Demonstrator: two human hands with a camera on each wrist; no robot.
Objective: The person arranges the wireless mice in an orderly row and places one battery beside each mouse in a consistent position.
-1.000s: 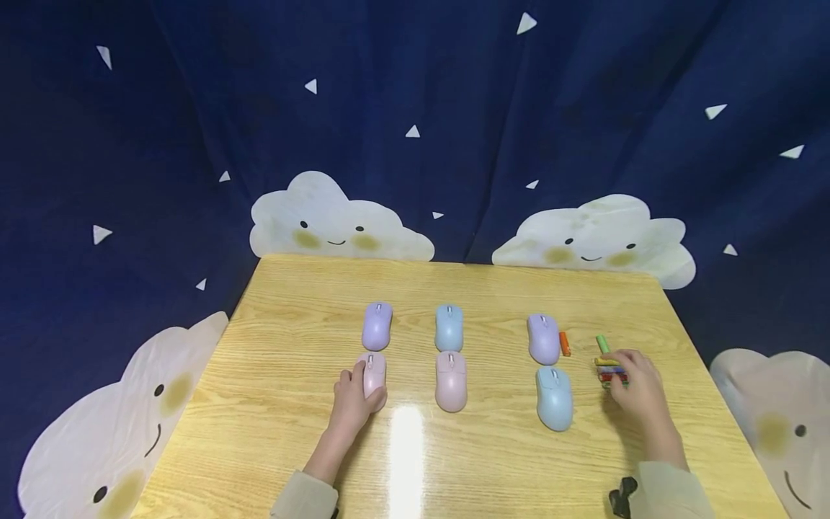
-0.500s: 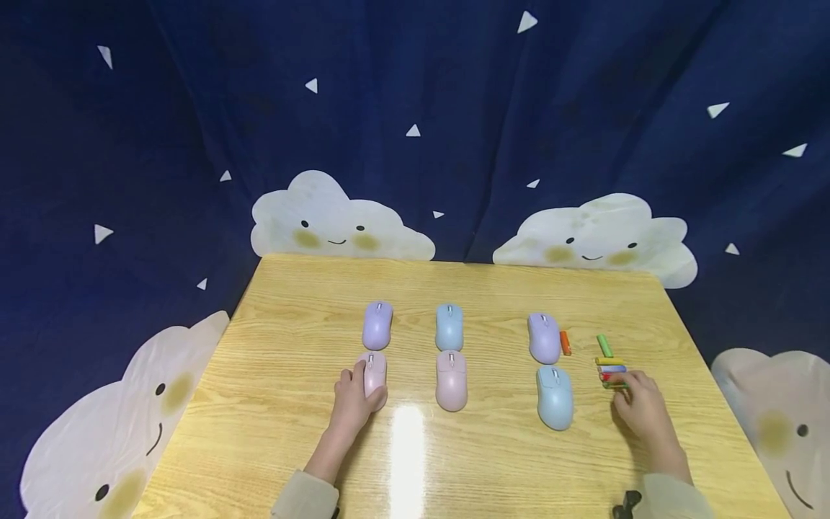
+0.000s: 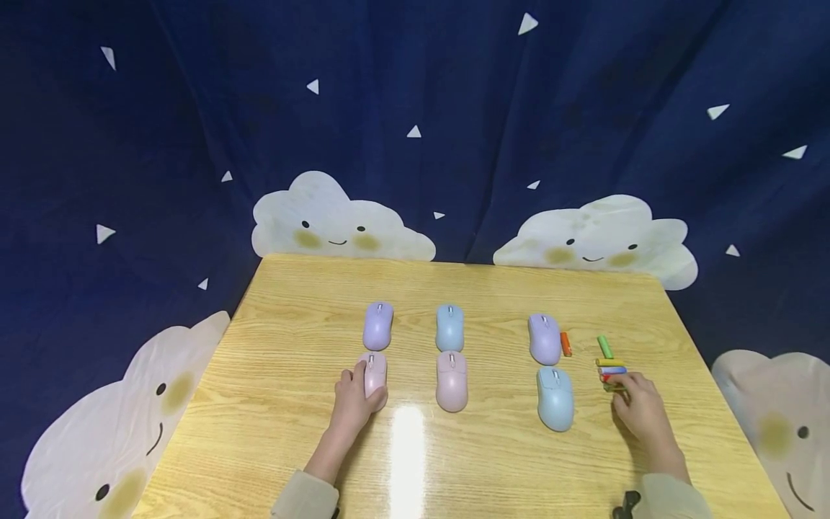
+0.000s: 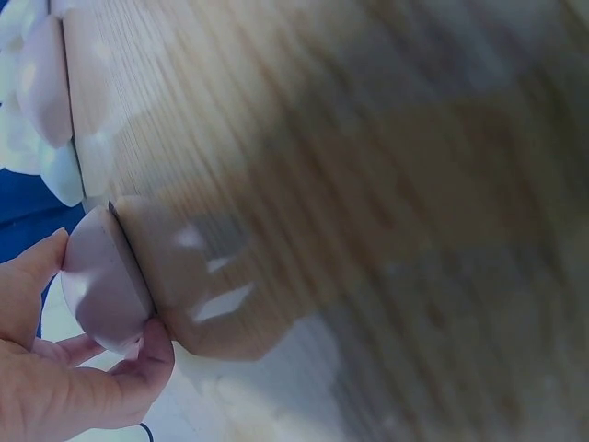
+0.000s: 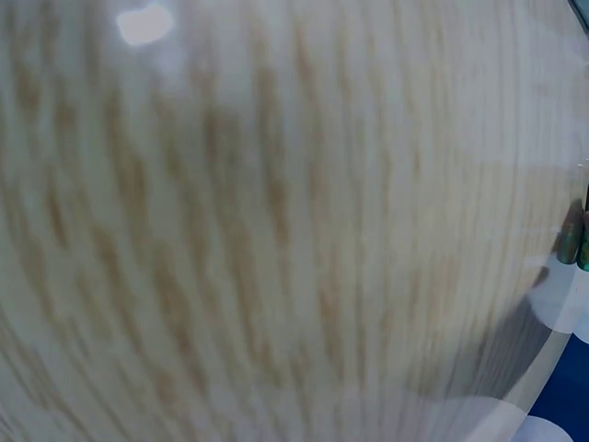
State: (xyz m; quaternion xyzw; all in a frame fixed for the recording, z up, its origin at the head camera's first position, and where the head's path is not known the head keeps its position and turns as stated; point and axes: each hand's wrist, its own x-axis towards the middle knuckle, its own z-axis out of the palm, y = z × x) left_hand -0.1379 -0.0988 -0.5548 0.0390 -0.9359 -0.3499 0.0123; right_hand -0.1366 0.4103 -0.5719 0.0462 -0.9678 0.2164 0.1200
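Note:
In the head view my left hand grips a pink computer mouse on the table. The left wrist view shows the thumb and fingertips on opposite sides of this mouse. My right hand is at the near end of a row of small cylindrical batteries. Its fingers and thumb curl around the dark green battery, partly hidden by the fingers. Beyond it lie a red battery, a blue battery and a yellow battery, side by side. The right wrist view does not show the hand.
Two purple mice, two blue mice and another pink mouse stand on the wooden table. An orange battery lies beside the right purple mouse. A light green battery lies beyond the row.
Over the last second my right hand has drawn back from the yellow battery toward the row's near end, uncovering more of the row. My left hand and the mice have not moved.

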